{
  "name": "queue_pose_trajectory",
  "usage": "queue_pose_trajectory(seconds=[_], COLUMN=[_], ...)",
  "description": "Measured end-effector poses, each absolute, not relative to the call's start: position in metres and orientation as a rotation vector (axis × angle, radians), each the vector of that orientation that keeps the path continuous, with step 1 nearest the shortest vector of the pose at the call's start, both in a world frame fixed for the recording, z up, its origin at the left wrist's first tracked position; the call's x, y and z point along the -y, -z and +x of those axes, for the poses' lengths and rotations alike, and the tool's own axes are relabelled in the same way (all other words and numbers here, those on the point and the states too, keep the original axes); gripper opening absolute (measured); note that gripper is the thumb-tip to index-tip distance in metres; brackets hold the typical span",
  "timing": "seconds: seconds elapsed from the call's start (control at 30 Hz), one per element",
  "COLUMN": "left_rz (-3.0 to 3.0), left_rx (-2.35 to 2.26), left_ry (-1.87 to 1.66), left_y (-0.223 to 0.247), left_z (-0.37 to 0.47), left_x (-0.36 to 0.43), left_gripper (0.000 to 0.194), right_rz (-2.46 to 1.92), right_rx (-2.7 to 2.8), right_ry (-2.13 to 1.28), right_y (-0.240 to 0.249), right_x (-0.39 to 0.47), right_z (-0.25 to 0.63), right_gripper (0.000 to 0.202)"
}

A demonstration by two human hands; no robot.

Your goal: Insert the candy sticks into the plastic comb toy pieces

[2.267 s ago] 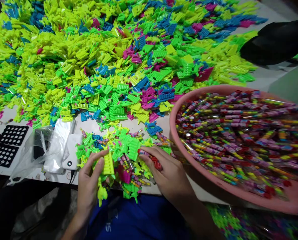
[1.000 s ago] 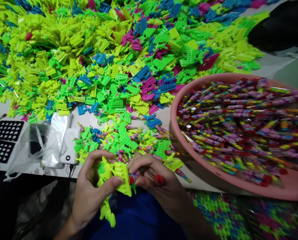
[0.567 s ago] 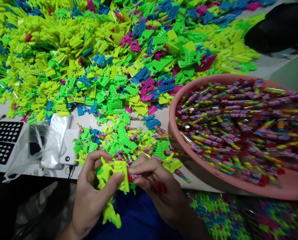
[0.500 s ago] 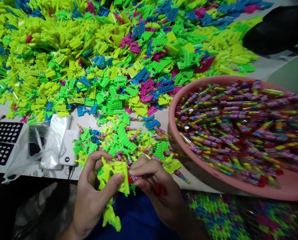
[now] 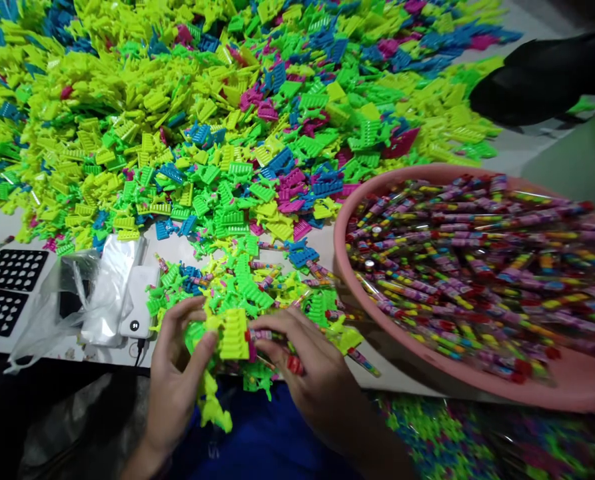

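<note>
My left hand (image 5: pixel 180 363) is closed on a yellow plastic piece (image 5: pixel 233 333) with a ridged block, its thumb pressing on the near side. More yellow and green parts hang below that hand. Close on the right, my right hand (image 5: pixel 307 353) pinches a small candy tube (image 5: pixel 261 335) with a pink and white wrapper, its end touching the edge of the yellow piece. A red tip (image 5: pixel 294 365) shows between the lower fingers of my right hand. Loose green pieces (image 5: pixel 252 287) and more wrapped tubes lie on the table just beyond both hands.
A big heap of yellow, green, blue and pink plastic pieces (image 5: pixel 177 133) covers the back. At right stands a pink basin (image 5: pixel 341 247) full of wrapped tubes. Clear bags (image 5: pixel 112 287), a white power bank (image 5: pixel 142 300) and black trays (image 5: pixel 20 270) lie at left.
The yellow piece has turned, so its ridged face now shows. The tube between my hands is more visible, and the hanging yellow part has moved up and left.
</note>
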State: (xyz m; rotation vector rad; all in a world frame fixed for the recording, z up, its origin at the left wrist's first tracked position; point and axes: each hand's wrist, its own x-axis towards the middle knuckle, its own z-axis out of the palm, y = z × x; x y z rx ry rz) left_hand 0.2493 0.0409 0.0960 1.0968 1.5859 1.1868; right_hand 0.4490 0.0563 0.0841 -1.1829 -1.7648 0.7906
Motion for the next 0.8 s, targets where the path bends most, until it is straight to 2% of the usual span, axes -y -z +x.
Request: queue_pose_trajectory(seconds=[0.1, 0.23, 0.33, 0.43, 0.57, 0.67, 0.8], left_rz=[0.898, 0.770, 0.800, 0.915, 1.095, 1.033, 0.829], left_rx=[-1.557, -1.533, -1.476, -1.491, -1.478, -1.432, -1.349], left_ry=[-1.263, -1.329, -1.387, -1.396, -1.384, -1.330, -1.135], left_y=[-0.094, -0.093, -0.095, -0.098, -0.102, -0.103, -0.105], left_z=[0.245, 0.246, 0.250, 0.258, 0.271, 0.279, 0.277], left_x=[-0.046, -0.048, -0.050, -0.052, -0.050, -0.046, -0.049], left_gripper=[0.044, 0.047, 0.043, 0.033, 0.025, 0.026, 0.041], right_rz=[-1.369, -1.499, -1.553, -1.525, -1.349, -1.321, -1.259], right_rx=[1.632, 1.562, 1.643, 1.607, 1.583, 1.468, 1.410], right_ry=[-0.852, -0.874, -0.661, -0.484, -1.034, -1.039, -1.020], right_y=[-0.074, -0.054, -0.053, -0.072, -0.101, -0.106, -0.103], right_x=[-0.059, -0.062, -0.061, -0.054, -0.046, -0.052, -0.067], right_z=[0.454, 0.460, 0.461, 0.455, 0.438, 0.430, 0.437], right_gripper=[0.011, 0.018, 0.024, 0.023, 0.025, 0.018, 0.021])
